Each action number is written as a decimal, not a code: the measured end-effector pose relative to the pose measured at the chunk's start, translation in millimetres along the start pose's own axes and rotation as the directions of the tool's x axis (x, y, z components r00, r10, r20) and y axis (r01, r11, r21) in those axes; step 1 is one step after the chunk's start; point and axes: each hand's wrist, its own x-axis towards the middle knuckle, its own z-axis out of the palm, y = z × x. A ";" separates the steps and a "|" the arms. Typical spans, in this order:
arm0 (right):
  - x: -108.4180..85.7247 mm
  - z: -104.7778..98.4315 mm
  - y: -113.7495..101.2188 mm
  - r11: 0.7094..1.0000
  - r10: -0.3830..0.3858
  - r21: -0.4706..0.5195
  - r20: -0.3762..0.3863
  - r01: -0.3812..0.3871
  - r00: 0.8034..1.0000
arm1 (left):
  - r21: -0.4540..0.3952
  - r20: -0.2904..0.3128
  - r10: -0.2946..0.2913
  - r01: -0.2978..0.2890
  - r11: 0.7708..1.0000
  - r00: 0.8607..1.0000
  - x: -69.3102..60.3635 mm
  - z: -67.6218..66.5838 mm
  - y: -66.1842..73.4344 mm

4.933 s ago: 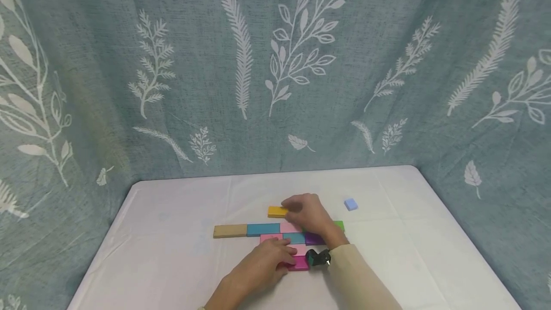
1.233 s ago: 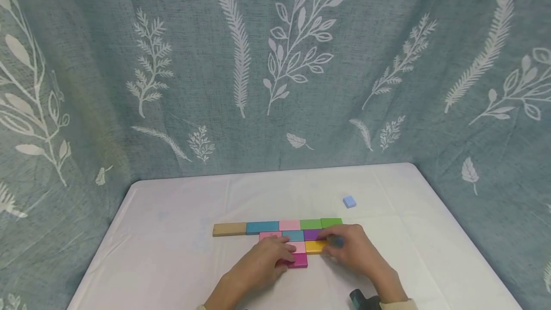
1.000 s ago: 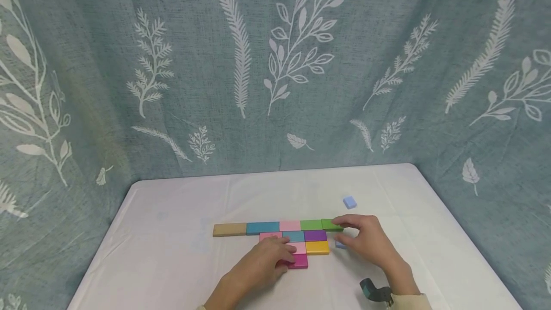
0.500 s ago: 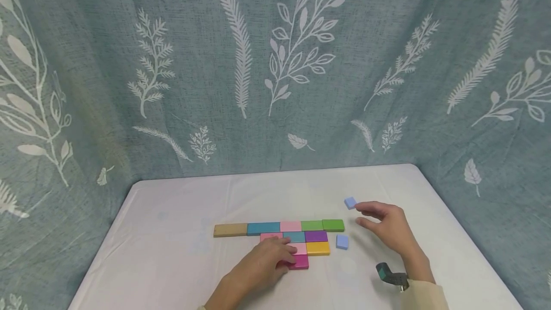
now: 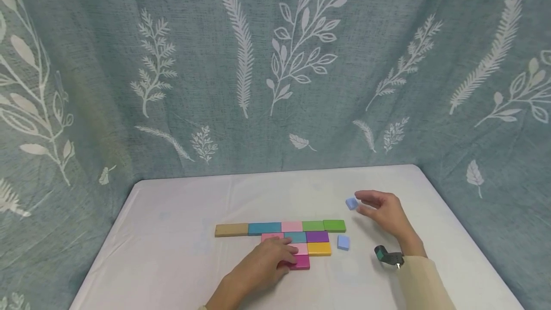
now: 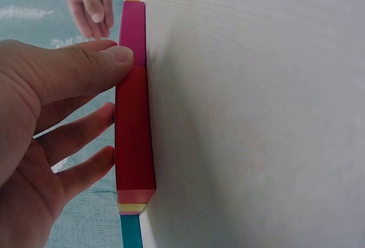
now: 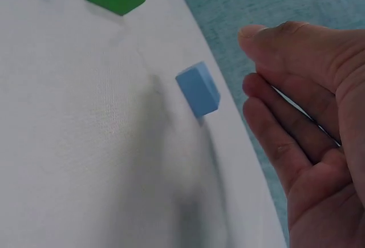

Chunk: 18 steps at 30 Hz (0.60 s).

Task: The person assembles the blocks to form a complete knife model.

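In the head view my left hand rests on the near part of a flat pattern of coloured blocks. In the left wrist view its thumb lies where a magenta block meets a red block, and other fingertips touch the top. The red block is hidden under this hand in the head view. My right hand hovers at a small light blue block, thumb and fingers apart. The right wrist view shows a gap between that block and the hand. A second light blue block lies beside the pattern.
The far row runs from a tan block through a blue block to a green block. A purple block and a yellow block form the right side. A patterned curtain surrounds the white table.
The yellow block went from behind the far row to the pattern's right side. My right hand let go of a light blue block beside it, then moved away towards the farther one. My left hand stayed.
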 end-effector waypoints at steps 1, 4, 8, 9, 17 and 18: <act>2.3 0.4 1.5 1.000 0.006 0.009 0.005 -0.006 1.000 | -0.002 0.001 -0.002 0.002 1.000 1.000 0.0 0.1 0.0; 8.7 2.1 6.3 1.000 0.019 0.014 0.013 -0.019 1.000 | -0.011 0.003 -0.015 0.015 1.000 1.000 -0.1 0.8 0.0; 16.2 5.8 10.5 1.000 0.023 0.018 0.026 -0.024 0.999 | -0.006 0.000 -0.028 0.028 1.000 1.000 -0.3 1.0 -0.4; 17.6 6.7 11.3 0.999 0.028 0.023 0.029 -0.029 0.999 | -0.005 -0.002 -0.028 0.028 1.000 1.000 -0.3 0.7 -0.4; 16.9 11.9 14.7 0.999 0.049 0.016 0.036 -0.050 0.998 | -0.014 0.016 -0.032 0.032 0.999 0.999 -0.5 -1.3 -1.0; 16.1 12.6 14.7 0.999 0.048 0.009 0.030 -0.048 0.998 | -0.012 0.017 -0.032 0.032 0.999 0.999 -0.6 -1.4 -1.2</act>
